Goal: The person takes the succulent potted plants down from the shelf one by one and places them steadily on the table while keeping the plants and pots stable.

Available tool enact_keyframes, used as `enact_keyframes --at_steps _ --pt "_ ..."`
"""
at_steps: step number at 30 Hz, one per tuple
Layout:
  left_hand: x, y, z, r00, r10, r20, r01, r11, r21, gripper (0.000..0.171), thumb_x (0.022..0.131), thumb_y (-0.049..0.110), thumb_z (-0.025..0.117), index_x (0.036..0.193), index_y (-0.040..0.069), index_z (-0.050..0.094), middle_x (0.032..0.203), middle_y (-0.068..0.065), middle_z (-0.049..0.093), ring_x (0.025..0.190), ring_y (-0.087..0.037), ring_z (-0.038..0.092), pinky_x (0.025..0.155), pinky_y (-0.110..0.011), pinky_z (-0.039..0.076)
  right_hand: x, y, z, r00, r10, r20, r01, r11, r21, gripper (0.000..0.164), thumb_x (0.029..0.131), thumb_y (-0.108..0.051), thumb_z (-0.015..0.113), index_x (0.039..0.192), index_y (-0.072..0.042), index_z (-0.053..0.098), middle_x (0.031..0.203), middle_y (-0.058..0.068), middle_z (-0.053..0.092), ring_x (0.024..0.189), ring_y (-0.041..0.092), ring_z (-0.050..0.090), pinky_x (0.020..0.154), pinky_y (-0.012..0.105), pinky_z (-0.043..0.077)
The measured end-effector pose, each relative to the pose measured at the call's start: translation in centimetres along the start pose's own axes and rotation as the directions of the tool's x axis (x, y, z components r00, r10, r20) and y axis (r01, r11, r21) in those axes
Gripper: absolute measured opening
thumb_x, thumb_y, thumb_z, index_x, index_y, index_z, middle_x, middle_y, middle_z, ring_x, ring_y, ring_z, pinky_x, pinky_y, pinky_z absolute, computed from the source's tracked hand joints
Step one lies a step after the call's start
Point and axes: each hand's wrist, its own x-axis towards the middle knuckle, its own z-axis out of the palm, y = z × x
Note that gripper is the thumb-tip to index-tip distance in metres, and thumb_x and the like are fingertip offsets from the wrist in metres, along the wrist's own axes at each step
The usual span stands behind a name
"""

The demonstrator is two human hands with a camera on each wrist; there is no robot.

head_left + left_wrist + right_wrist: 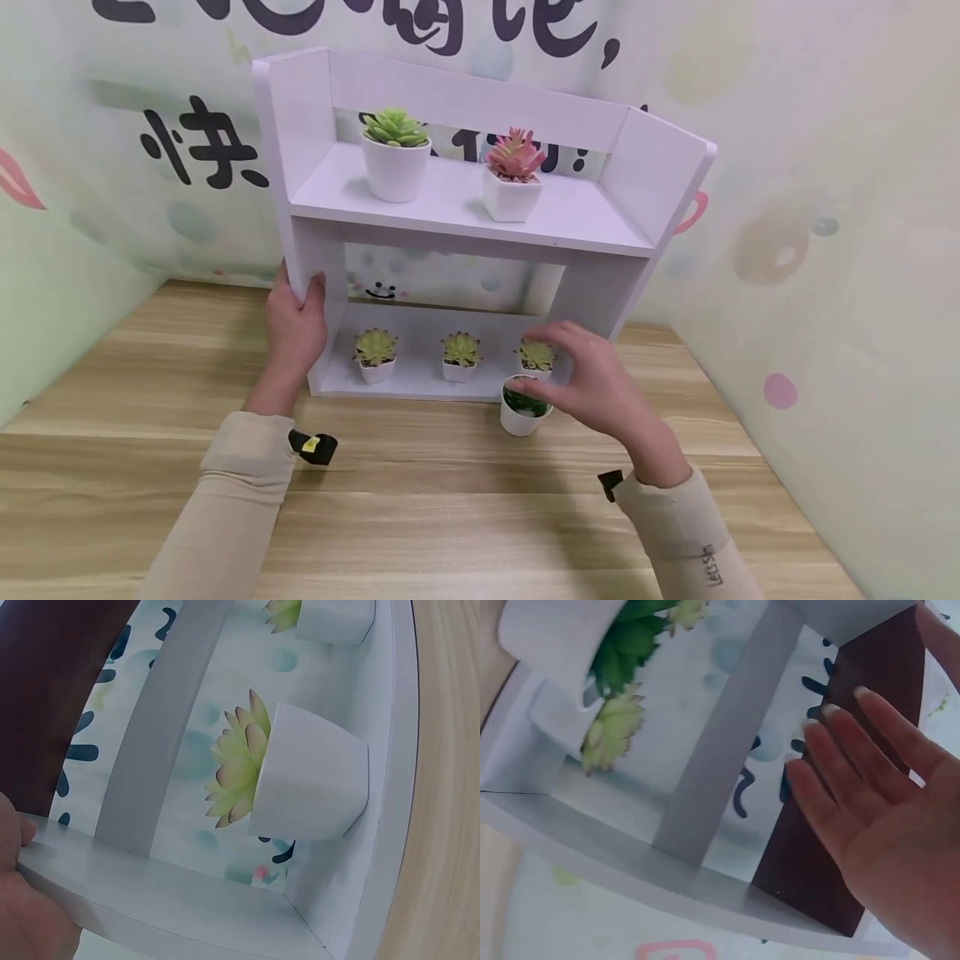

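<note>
Left hand (pixel 296 332) grips the shelf (pixel 465 230); right hand (pixel 596 379) hovers wide beside the dark-green plant (pixel 521 422), just before the near edge (pixel 412 397), part-blocking the right succulent (pixel 536 357). Room flanks the middle succulent (pixel 460 354)!

The shelf unit (pixel 472 231) stands on the bench (pixel 420 517), before the wall (pixel 187 75). On its upper board (pixel 453 187) stand a left plant (pixel 396 171) and a right plant (pixel 513 196). Its lower board (pixel 420 375) holds a left succulent (pixel 375 354), a middle succulent (pixel 460 357) and a right succulent (pixel 537 355); before the last is the front pot (pixel 520 423), with the right hand (pixel 596 379) to its right.
</note>
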Motion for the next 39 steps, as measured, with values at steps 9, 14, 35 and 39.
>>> enact_keyframes --at_steps 9,14,35,39 --pt "0.0 0.1 0.0 1.000 0.017 -0.008 -0.017 1.000 0.015 0.042 0.098 0.020 0.047 0.134 -0.002 0.044 0.127 -0.026 0.056 0.111 -0.035 0.054 0.097 -0.055 0.042 1.4 -1.6 -2.0 0.976 -0.081 -0.202 0.111 0.984 0.139 0.057 0.072 -0.027 0.084 0.124 -0.014 0.062 0.121 -0.001 0.063 0.114 0.016 0.059 0.095 0.035 0.050" --pt "0.1 0.0 0.0 0.998 0.048 -0.029 -0.047 0.999 0.027 0.041 0.097 0.016 0.048 0.132 -0.004 0.046 0.124 -0.028 0.057 0.108 -0.037 0.055 0.094 -0.054 0.042 2.4 -2.6 -3.2 0.976 -0.042 -0.215 0.100 0.959 0.266 0.066 0.072 -0.018 0.084 0.132 -0.014 0.055 0.132 -0.001 0.057 0.124 0.017 0.053 0.100 0.031 0.047" --pt "0.1 0.0 0.0 0.999 0.044 -0.016 -0.044 0.999 0.009 0.043 0.098 0.018 0.046 0.134 -0.003 0.043 0.126 -0.027 0.055 0.109 -0.037 0.054 0.096 -0.056 0.041 8.5 -3.2 -6.7 0.964 0.191 -0.183 -0.138 0.953 0.268 0.081 0.074 -0.041 0.081 0.141 -0.018 0.043 0.144 -0.003 0.046 0.131 0.013 0.047 0.108 0.028 0.039" --pt "0.1 -0.2 0.0 0.998 0.049 -0.027 -0.048 0.999 0.014 0.042 0.097 0.016 0.047 0.133 -0.004 0.044 0.125 -0.028 0.056 0.109 -0.037 0.054 0.095 -0.056 0.042 9.6 -3.1 -7.2 0.956 0.258 -0.137 -0.212 0.936 0.282 0.085 0.073 -0.043 0.080 0.143 -0.018 0.040 0.144 -0.001 0.047 0.129 0.014 0.049 0.105 0.029 0.042"
